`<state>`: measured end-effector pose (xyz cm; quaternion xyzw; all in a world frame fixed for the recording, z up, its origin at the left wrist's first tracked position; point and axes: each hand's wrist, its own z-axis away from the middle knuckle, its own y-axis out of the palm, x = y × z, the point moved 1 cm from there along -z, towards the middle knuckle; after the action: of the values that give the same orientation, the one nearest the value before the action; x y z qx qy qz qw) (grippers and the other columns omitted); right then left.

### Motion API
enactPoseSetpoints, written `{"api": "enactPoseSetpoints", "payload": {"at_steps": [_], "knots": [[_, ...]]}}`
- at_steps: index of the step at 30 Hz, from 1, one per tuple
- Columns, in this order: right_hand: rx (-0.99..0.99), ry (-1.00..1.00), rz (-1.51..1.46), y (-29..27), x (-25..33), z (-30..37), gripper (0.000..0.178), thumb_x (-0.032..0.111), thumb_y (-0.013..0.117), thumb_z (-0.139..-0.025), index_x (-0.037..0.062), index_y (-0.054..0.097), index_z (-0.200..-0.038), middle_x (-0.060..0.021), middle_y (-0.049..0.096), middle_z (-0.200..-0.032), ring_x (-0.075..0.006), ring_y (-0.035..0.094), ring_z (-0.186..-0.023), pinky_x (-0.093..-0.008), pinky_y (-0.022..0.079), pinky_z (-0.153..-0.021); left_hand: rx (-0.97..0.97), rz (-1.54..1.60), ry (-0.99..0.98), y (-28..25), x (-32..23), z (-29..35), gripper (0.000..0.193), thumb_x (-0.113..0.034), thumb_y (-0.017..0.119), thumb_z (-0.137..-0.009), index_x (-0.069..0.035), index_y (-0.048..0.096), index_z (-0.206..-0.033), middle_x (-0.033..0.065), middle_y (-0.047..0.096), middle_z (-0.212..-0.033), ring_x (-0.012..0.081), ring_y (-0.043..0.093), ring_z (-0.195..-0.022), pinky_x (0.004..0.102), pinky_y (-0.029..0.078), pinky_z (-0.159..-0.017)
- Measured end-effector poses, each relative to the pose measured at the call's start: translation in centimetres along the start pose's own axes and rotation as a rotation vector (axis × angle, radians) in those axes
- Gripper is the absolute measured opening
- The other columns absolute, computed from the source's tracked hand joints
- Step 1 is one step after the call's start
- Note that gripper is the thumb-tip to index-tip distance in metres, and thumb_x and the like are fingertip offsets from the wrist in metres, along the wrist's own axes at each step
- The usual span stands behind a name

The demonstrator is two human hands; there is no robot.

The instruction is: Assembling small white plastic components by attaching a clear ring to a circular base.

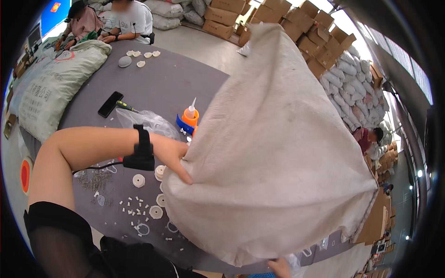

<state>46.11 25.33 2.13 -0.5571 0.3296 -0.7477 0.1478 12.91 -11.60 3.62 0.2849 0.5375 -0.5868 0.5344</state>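
A large off-white cloth [269, 148] is raised over the table, spread and creased, and fills the middle of the head view. My left hand [172, 155] grips its left edge, with the thumb on the near face and the other fingers hidden behind it. A black strap with a small box circles that wrist. At the bottom, my right hand [279, 268] is partly in view beside the cloth's lower edge, next to a clear plastic bag [294, 263]. Its fingers are mostly hidden. Below my left hand lie white round plastic parts [138, 180] and small white pieces [131, 212].
On the grey table [157, 78] lie a phone [110, 104], a screwdriver [125, 106], an orange glue bottle [190, 113] and a pile of small metal parts [95, 180]. A full sack [62, 88] stands left. Two people work at the far end; cartons [320, 39] are stacked behind.
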Motion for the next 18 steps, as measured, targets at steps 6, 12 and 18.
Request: {"api": "enactPoseSetpoints", "payload": {"at_steps": [6,12,18], "knots": [[-0.171,0.141,-0.108,8.9,-7.2,-1.4,0.052,0.014,0.064,-0.079,-0.0057,0.045,-0.123,-0.0157,0.053,-0.119,-0.026,0.049,-0.111,-0.0343,0.037,-0.096,-0.269,-0.789,-0.437,0.8,-1.0,-3.8,0.045,-0.039,0.055,-0.082,-0.011,0.051,-0.117,0.0195,0.061,-0.099,0.0377,0.057,-0.091,0.043,0.046,-0.079],[-0.512,0.258,-0.946,2.6,-0.2,-3.2,0.045,0.021,0.061,-0.083,-0.0061,0.051,-0.118,-0.0152,0.052,-0.121,-0.0232,0.05,-0.11,-0.0354,0.039,-0.094,-0.817,-0.133,-0.274,-3.8,-2.2,-3.8,0.044,-0.034,0.051,-0.087,0.001,0.052,-0.115,0.0199,0.063,-0.099,0.0294,0.061,-0.094,0.038,0.047,-0.08],[-0.779,-0.085,-0.508,-10.9,9.5,-6.0,0.048,0.031,0.058,-0.086,-0.0063,0.054,-0.115,-0.0149,0.058,-0.109,-0.0218,0.058,-0.093,-0.0306,0.045,-0.083,-1.058,0.257,0.192,-10.7,-10.8,-7.8,0.047,-0.037,0.055,-0.082,0.008,0.061,-0.093,0.018,0.065,-0.087,0.0272,0.063,-0.079,0.0366,0.047,-0.069]]}}
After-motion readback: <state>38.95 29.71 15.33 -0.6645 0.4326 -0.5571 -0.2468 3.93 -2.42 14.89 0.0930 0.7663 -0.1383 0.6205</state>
